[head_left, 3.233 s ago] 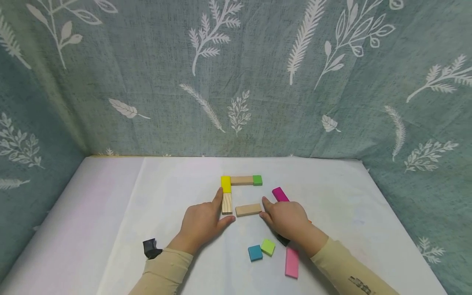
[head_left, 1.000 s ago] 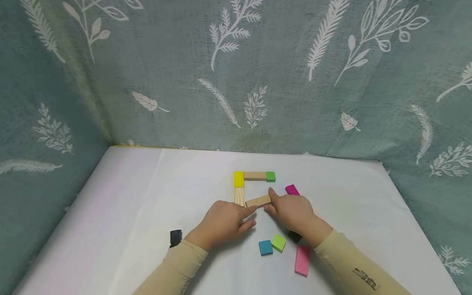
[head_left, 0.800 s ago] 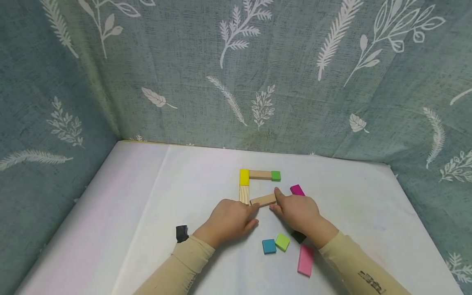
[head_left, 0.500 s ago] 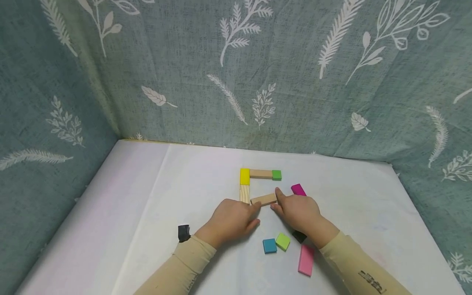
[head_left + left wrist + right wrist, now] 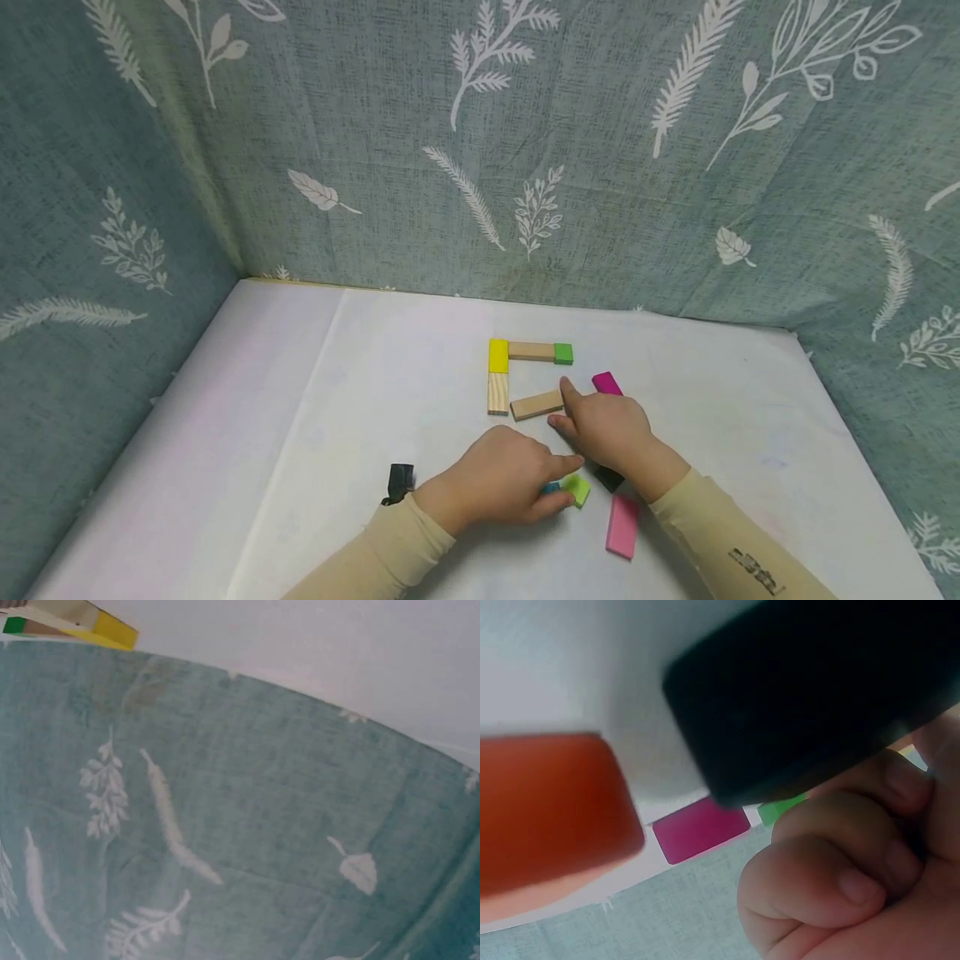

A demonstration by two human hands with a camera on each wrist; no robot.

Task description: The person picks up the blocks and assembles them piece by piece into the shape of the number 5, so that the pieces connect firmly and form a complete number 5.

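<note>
My right hand (image 5: pixel 609 429) lies by the right end of a plain wooden block (image 5: pixel 537 405), its index fingertip at that end; whether it touches cannot be made out. In the right wrist view, the other fingers (image 5: pixel 817 877) are curled with nothing visible in them. My left hand (image 5: pixel 502 479) is over a blue block (image 5: pixel 552 487), mostly hidden, and beside a lime green block (image 5: pixel 577 490). Its index finger and thumb are spread apart near the lime block. The left wrist view does not show the left hand.
Beyond the hands, a yellow block (image 5: pixel 498 356), a striped wooden block (image 5: pixel 497 393), another plain block (image 5: pixel 531 352) and a green block (image 5: pixel 563 354) form a corner. Around the right arm lie magenta (image 5: pixel 607 383), dark (image 5: pixel 608 477), pink (image 5: pixel 622 527) and orange (image 5: pixel 547 814) blocks.
My left hand has left the near plain block and moved right and nearer to me, over the blue block. That plain block earlier turned slightly and now stays tilted. My right hand has hardly moved lately.
</note>
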